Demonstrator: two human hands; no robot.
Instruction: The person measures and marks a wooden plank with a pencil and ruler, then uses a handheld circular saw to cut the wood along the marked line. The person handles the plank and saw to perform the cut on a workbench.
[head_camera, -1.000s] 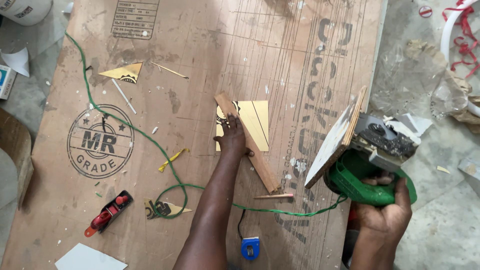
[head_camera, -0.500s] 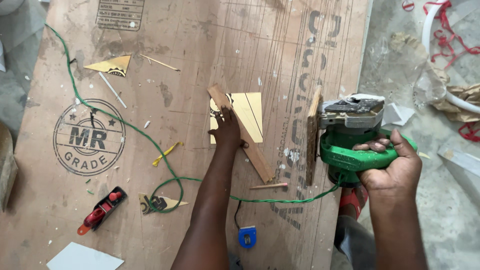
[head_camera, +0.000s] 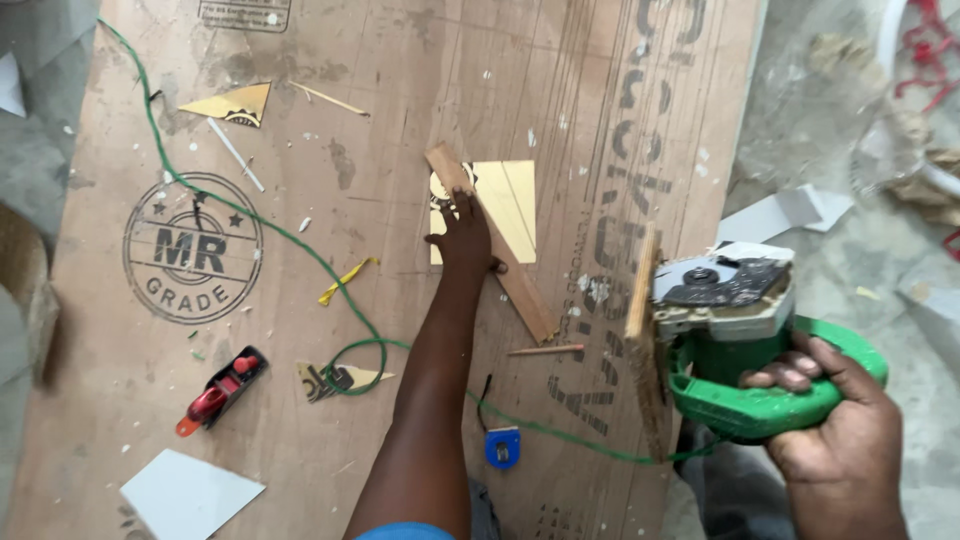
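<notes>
My left hand (head_camera: 462, 238) presses flat on a narrow wooden strip (head_camera: 520, 285) that lies slanted across a yellow laminate sheet (head_camera: 508, 205) on the big plywood board (head_camera: 400, 120). My right hand (head_camera: 840, 440) grips the green handle of a circular saw (head_camera: 730, 340), held up over the board's right edge. The saw's wooden base plate (head_camera: 645, 335) faces left, on edge. Its green cord (head_camera: 330, 270) runs across the board toward the far left.
A pencil (head_camera: 545, 350) lies by the strip. A red and black cutter (head_camera: 222, 390), a blue tape measure (head_camera: 502, 447), a white offcut (head_camera: 190, 493) and yellow laminate scraps (head_camera: 235, 103) sit on the board. Concrete floor with debris and white paper (head_camera: 790, 210) lies to the right.
My right hand has swung the saw from low at the board's right edge up and left, turning its base plate on edge. My left hand has stayed on the strip.
</notes>
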